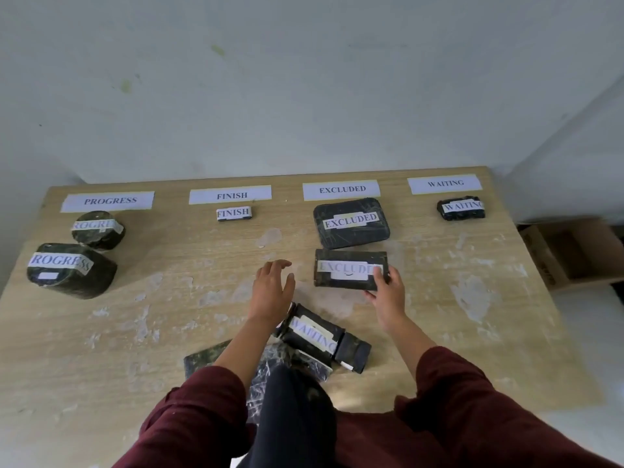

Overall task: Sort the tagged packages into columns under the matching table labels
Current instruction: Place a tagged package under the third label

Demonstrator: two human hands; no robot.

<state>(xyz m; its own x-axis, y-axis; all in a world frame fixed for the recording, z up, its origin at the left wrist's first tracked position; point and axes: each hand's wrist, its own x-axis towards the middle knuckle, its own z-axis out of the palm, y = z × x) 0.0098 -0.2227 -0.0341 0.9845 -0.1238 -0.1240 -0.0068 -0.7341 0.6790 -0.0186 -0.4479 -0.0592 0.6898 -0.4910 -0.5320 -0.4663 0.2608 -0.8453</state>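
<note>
Four paper labels run along the table's far edge: PROGRESS (107,201), FINISH (230,194), EXCLUDED (341,189), WAITING (444,183). My right hand (388,292) grips the near right corner of a black EXCLUDED package (347,269) lying just below another EXCLUDED package (351,222). My left hand (271,287) hovers open to its left, holding nothing. Two PROGRESS packages (98,229) (71,270), a small FINISH package (234,213) and a WAITING package (461,208) lie under their labels. A WAITING package (314,334) lies near me, on a pile.
The near pile holds a small black block (353,352) and flat dark packages (202,361), partly hidden by my arms. An open cardboard box (570,251) stands on the floor right of the wooden table (472,298). A wall stands behind.
</note>
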